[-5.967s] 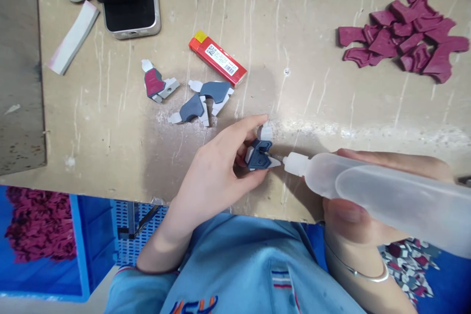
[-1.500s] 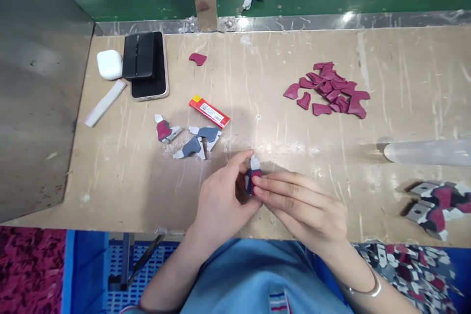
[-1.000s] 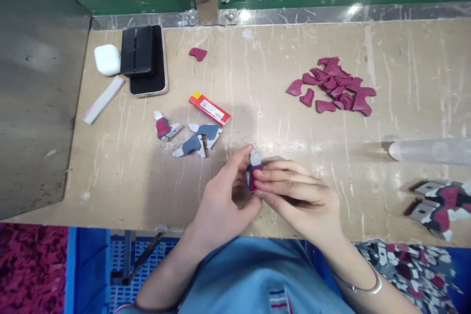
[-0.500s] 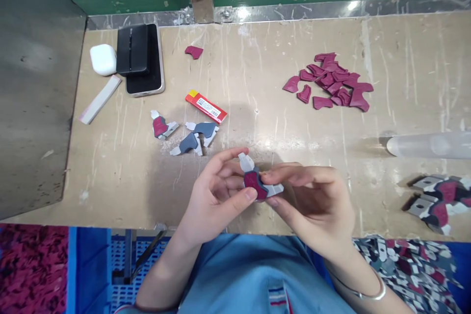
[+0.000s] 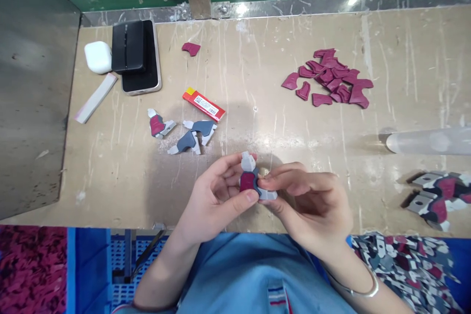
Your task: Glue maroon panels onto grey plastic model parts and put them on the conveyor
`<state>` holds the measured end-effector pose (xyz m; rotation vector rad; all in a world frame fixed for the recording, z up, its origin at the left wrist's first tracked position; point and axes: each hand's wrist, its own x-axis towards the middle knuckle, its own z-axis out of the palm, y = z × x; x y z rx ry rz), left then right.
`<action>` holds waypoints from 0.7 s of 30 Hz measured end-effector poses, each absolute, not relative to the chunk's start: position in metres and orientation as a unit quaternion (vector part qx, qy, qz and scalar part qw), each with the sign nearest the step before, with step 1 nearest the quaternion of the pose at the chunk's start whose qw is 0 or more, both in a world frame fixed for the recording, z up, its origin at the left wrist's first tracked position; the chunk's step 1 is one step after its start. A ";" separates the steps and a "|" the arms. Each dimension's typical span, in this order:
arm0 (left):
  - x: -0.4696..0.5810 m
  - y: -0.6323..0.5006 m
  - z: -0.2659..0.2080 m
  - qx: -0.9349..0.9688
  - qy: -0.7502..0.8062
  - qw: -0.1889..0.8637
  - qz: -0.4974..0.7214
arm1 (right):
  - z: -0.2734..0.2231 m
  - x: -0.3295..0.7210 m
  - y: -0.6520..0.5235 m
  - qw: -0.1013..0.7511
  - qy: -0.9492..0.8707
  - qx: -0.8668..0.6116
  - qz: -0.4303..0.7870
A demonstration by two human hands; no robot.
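Between both hands, just above the table's front part, is a small grey plastic part with a maroon panel (image 5: pixel 248 181) on it. My left hand (image 5: pixel 221 196) grips it from the left, thumb on the maroon face and fingers curled behind. My right hand (image 5: pixel 309 201) pinches its lower right grey end between thumb and fingertips. To the left lie a similar part with a maroon panel (image 5: pixel 157 125) and two blue-grey and white parts (image 5: pixel 187 142). Loose maroon panels (image 5: pixel 331 78) form a pile at the back right, and a single maroon panel (image 5: pixel 191 49) lies apart.
A red packet (image 5: pixel 204 104) lies beyond the left parts. Farther left are a phone (image 5: pixel 142 83), a black box (image 5: pixel 128 46), a white case (image 5: pixel 98 57) and a pale strip (image 5: pixel 96 98). Assembled parts (image 5: pixel 437 201) and a translucent tube (image 5: pixel 427 142) are on the right. Bins of parts (image 5: pixel 405 265) stand below.
The held part has turned slightly in my fingers, its pale top now more upright. My right fingertips have shifted a little left along it. The whole view has moved slightly.
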<state>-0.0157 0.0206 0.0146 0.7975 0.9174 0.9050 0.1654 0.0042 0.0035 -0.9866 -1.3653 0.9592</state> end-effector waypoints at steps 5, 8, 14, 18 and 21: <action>-0.014 0.025 0.015 0.368 0.404 0.740 0.392 | 0.006 0.167 0.004 0.554 -0.596 -0.429 0.392; -0.014 0.025 0.015 0.374 0.421 0.727 0.393 | 0.006 0.167 0.005 0.547 -0.603 -0.431 0.388; -0.013 0.025 0.015 0.370 0.446 0.709 0.402 | 0.005 0.163 0.006 0.565 -0.601 -0.411 0.388; -0.009 0.022 0.018 0.367 0.438 0.683 0.454 | 0.004 0.161 0.006 0.577 -0.585 -0.415 0.391; -0.006 0.018 0.023 0.423 0.480 0.603 0.477 | 0.004 0.161 0.006 0.578 -0.529 -0.455 0.423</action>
